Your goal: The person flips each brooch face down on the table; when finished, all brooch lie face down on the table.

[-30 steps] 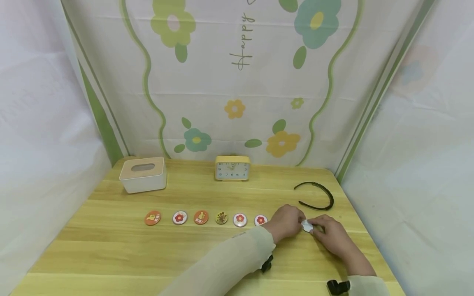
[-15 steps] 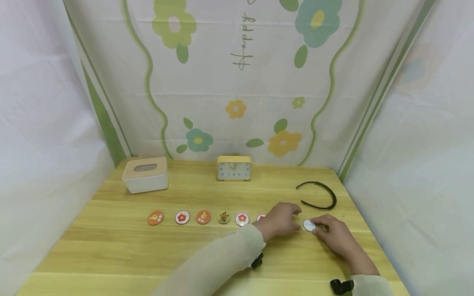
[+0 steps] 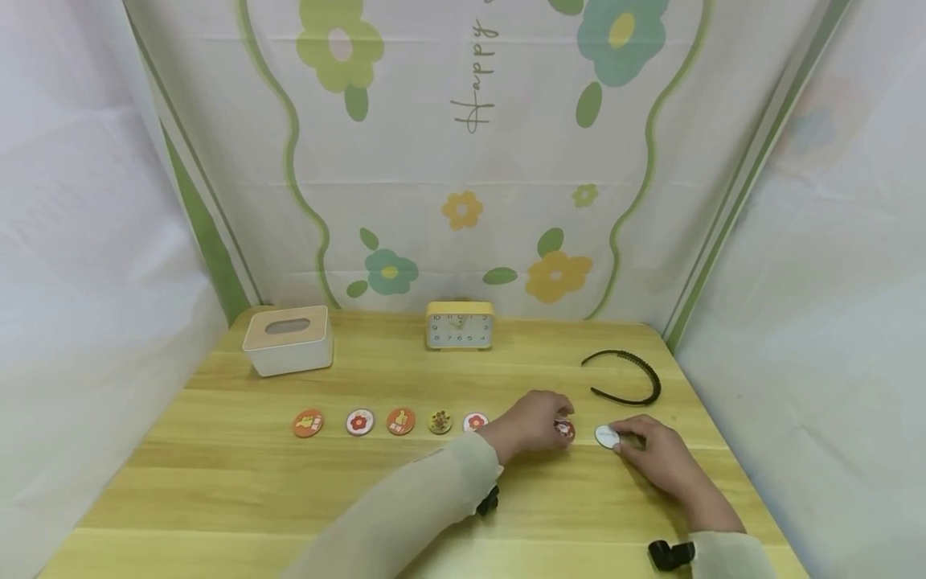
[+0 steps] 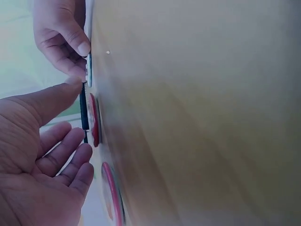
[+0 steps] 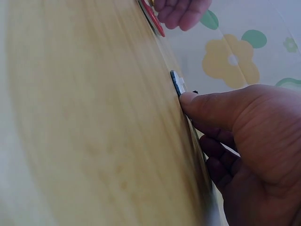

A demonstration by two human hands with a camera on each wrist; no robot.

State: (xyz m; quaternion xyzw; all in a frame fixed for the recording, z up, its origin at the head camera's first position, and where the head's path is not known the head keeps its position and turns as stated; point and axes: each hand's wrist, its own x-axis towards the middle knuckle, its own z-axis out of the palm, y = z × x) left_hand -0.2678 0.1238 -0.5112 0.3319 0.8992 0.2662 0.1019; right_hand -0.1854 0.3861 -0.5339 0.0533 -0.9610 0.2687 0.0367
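In the head view, my right hand [image 3: 657, 457] pinches the near right edge of a round white-faced badge [image 3: 607, 437] between thumb and fingers. The right wrist view shows the thumb on the rim of that white badge [image 5: 178, 84]. Just left of it, my left hand [image 3: 531, 420] hovers with fingers and thumb spread around a red round badge [image 3: 564, 430]. From the left wrist, the left palm [image 4: 44, 155] is open and the red badge [image 4: 95, 120] lies past the fingertips. A flower badge [image 3: 475, 421] is partly behind the left wrist.
To the left runs a row of badges: an orange one [image 3: 308, 423], a red-flower one [image 3: 359, 422], another orange one [image 3: 400, 421] and a yellow one [image 3: 440, 421]. Behind stand a tissue box [image 3: 289, 346], a yellow clock [image 3: 460, 326] and a black headband [image 3: 647, 376].
My left hand has let go of the white badge and moved left, to the red badge, which now shows between its fingers. My right hand stays at the white badge.
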